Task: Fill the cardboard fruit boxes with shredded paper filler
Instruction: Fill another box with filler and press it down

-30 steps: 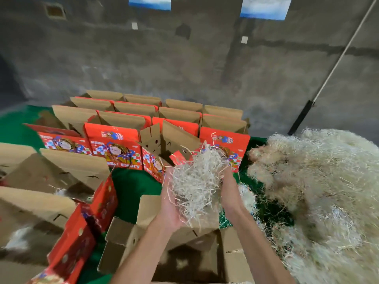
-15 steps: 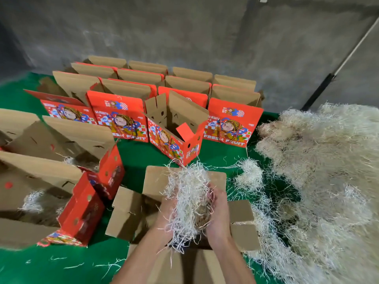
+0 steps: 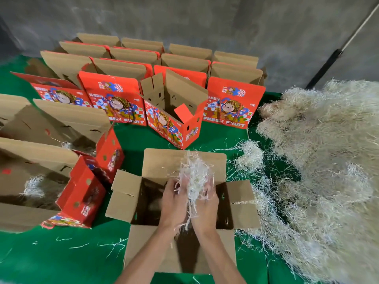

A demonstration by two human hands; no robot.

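Both hands (image 3: 189, 203) lowered the paper wad (image 3: 194, 177), seemingly into the open box (image 3: 125, 193).

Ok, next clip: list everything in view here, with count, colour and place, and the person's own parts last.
open box: one, brown flaps spread, nearest, under the hands.
handful of shredded paper: one, white, held over that box.
paper pile: one large heap, cream, right side.
printed fruit boxes: a dozen or more, red outside and brown inside, in rows at the back; exact count unclear.
side boxes: at least two, red and brown, left, some paper inside.
floor cover: green, with loose strands.
wall: grey, behind.
pole: one, pale with a black section, leaning top right.
left hand, right hand: both hold the handful.
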